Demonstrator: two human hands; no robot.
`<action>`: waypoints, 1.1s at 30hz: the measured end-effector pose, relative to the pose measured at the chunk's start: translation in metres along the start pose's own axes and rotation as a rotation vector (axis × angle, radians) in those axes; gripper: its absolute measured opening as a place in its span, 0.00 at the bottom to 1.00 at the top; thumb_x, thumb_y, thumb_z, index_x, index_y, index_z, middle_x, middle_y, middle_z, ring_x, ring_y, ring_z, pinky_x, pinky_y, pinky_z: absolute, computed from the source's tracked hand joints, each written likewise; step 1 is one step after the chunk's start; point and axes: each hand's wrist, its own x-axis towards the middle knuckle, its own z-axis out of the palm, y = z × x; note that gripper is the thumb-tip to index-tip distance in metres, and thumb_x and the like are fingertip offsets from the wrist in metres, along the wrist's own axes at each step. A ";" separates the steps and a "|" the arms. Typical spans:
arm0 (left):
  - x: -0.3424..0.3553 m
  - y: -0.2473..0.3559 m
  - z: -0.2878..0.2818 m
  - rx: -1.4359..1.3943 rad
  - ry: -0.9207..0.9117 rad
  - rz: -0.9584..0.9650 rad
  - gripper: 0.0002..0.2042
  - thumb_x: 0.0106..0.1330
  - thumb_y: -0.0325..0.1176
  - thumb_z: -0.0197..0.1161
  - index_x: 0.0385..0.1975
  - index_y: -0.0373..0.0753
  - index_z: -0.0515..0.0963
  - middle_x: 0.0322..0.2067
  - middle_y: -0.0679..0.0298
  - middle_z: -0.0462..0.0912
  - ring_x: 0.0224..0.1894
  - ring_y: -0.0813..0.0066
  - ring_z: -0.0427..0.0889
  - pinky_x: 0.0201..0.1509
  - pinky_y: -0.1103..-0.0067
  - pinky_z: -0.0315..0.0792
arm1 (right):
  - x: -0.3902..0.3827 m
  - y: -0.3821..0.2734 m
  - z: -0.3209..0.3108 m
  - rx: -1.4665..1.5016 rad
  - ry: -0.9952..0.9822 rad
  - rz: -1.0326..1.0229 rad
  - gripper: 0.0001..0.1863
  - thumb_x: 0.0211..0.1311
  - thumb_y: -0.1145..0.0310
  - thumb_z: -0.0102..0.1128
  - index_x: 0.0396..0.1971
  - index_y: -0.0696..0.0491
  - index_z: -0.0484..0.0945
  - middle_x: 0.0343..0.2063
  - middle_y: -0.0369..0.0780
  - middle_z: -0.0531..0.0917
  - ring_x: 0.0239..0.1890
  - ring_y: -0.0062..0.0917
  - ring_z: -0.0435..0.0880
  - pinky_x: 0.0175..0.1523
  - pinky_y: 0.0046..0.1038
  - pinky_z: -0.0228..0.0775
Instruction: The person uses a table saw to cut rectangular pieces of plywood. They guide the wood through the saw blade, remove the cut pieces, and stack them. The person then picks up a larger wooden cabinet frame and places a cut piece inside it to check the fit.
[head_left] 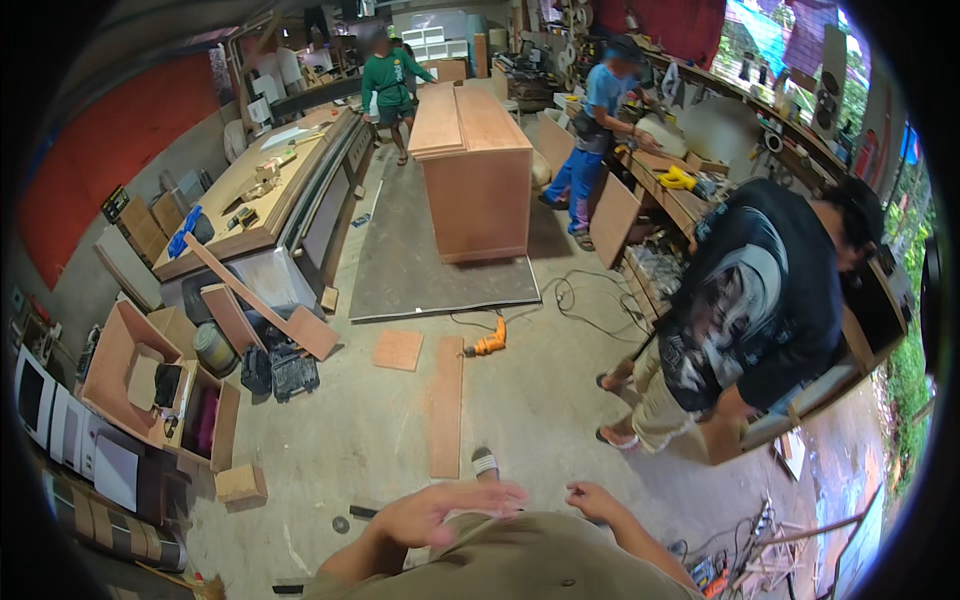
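My left hand is held in front of my body, fingers stretched toward the right and slightly blurred. Nothing shows in it. My right hand is a short way to its right, fingers loosely bent and apart, also without anything visible in it. The two hands do not touch. Beyond them on the floor lies a long wooden board. An orange power drill rests beside its far end, and a square wooden panel lies to the left.
A large wooden cabinet stands on a dark sheet ahead. At right, a person in a black shirt bends over a wooden frame; cables trail nearby. Two other workers stand farther off. Wooden boxes and a loaded worktable are at left.
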 end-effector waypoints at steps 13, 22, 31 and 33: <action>0.102 -0.130 -0.255 0.186 -0.208 -0.452 0.35 0.73 0.62 0.38 0.68 0.40 0.64 0.69 0.54 0.63 0.73 0.49 0.53 0.75 0.58 0.45 | 0.153 -0.030 -0.087 -0.142 0.205 0.292 0.31 0.58 0.52 0.59 0.56 0.58 0.75 0.52 0.53 0.79 0.55 0.48 0.78 0.61 0.42 0.68; 0.273 -0.104 -0.374 -0.209 -0.453 0.049 0.38 0.71 0.65 0.39 0.64 0.36 0.70 0.66 0.52 0.67 0.70 0.48 0.60 0.73 0.58 0.48 | 0.285 -0.108 -0.200 -0.047 0.242 0.216 0.32 0.56 0.53 0.61 0.58 0.54 0.74 0.53 0.53 0.79 0.56 0.47 0.78 0.60 0.40 0.69; 0.296 -0.231 -0.492 -0.168 -0.085 -0.693 0.34 0.74 0.61 0.37 0.67 0.38 0.67 0.68 0.52 0.64 0.72 0.57 0.56 0.74 0.64 0.49 | 0.436 -0.113 -0.284 0.165 0.167 0.146 0.31 0.57 0.49 0.63 0.53 0.58 0.77 0.45 0.56 0.83 0.49 0.41 0.84 0.53 0.36 0.74; 0.271 -0.283 -0.519 -0.057 -0.008 -1.097 0.32 0.75 0.59 0.37 0.64 0.40 0.70 0.67 0.52 0.66 0.70 0.57 0.61 0.72 0.65 0.54 | 0.463 -0.109 -0.296 0.248 0.036 0.114 0.29 0.56 0.49 0.63 0.48 0.59 0.80 0.41 0.55 0.84 0.46 0.41 0.84 0.51 0.37 0.74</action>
